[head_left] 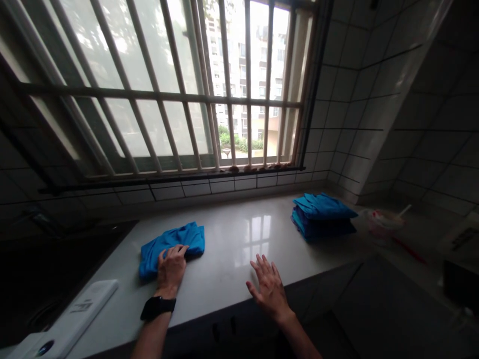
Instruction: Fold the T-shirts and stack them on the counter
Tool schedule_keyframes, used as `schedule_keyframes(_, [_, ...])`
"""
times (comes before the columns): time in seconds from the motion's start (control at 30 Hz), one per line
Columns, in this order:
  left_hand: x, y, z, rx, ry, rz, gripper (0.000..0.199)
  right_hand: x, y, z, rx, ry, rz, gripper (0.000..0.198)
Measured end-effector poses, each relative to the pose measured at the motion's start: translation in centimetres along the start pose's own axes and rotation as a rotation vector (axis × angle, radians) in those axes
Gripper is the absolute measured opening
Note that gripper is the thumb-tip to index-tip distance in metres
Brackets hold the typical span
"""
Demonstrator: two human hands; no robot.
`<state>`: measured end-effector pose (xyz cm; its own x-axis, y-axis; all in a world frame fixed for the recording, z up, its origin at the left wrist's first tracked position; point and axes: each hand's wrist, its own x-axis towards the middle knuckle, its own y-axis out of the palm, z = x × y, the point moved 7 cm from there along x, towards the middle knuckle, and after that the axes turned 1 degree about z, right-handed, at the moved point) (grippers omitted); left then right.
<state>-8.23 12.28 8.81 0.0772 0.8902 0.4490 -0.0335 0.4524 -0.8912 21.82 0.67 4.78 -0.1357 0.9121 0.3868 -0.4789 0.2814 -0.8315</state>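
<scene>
- Folded blue cloth [168, 240], one, on the left part of the pale counter [224, 279]. Lies in a low, slightly rumpled packet, near edge towards the front.
- Left hand [172, 264], on that near edge, fingers bent over the fabric. Wears a dark wristband [159, 308]. Cannot tell whether merely pressing or pinching a fold.
- Right hand [268, 288], bare, fingers spread, nothing in the grasp. Shows over the front of the counter, well apart from the cloth. Cannot tell whether touching the surface.
- Stack of folded blue cloths [324, 208], at the far right of the counter. Leans a little unevenly, untouched by either hand.
- Clear cup [383, 230] with a pale stick, just right of the stack, in shadow.
- White device [86, 309], lower left, well apart from the stack.
- Step in hand, by judgement: steadying or taking hold of the single packet. Looks folded already.
- Next move, by judgement: calls for a firm left grip through all layers, with the right palm as support beneath, to keep the folds closed.
</scene>
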Motion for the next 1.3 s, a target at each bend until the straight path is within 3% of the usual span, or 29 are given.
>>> schedule_keyframes(0.17, [-0.2,-0.1,1.1,0.014,-0.088,-0.001,0.050,-0.2,-0.4,0.3,0.122,-0.065,0.022,0.053])
schedule_keyframes(0.27, [-0.2,0.4,1.4,-0.011,-0.080,0.046,0.047,0.9,-2.4,-1.1,0.231,-0.056,0.027,0.045])
schedule_keyframes(0.4, [0.0,0.9,1.3,-0.039,-0.045,0.105,0.046,5.7,-10.5,-6.4,0.160,0.077,-0.171,0.043])
schedule_keyframes(0.57, [0.3,0.8,0.8,-0.081,0.000,0.099,0.044,12.2,-21.4,-14.7,-0.266,0.432,-0.295,0.048])
schedule_keyframes(0.67, [0.4,0.8,0.3,-0.100,0.040,0.106,0.043,13.9,-23.0,-18.1,-0.430,0.584,-0.088,0.059])
schedule_keyframes(0.77, [0.4,0.8,0.2,-0.104,0.029,0.100,0.042,14.5,-21.8,-19.3,-0.477,0.568,0.163,0.053])
schedule_keyframes(0.9, [0.3,0.8,0.5,-0.084,-0.021,0.089,0.043,15.6,-22.5,-18.7,-0.491,0.559,0.207,0.035])
schedule_keyframes(1.03, [0.1,0.7,0.6,-0.061,-0.050,0.096,0.044,17.8,-25.8,-16.5,-0.511,0.546,0.147,0.034])
schedule_keyframes(1.2, [0.2,0.8,0.7,-0.050,-0.059,0.102,0.042,21.2,-30.0,-9.6,-0.394,0.214,-0.096,0.037])
schedule_keyframes(1.3, [0.2,0.9,0.7,-0.056,-0.053,0.092,0.042,22.6,-29.6,-5.6,-0.324,0.066,-0.092,0.036])
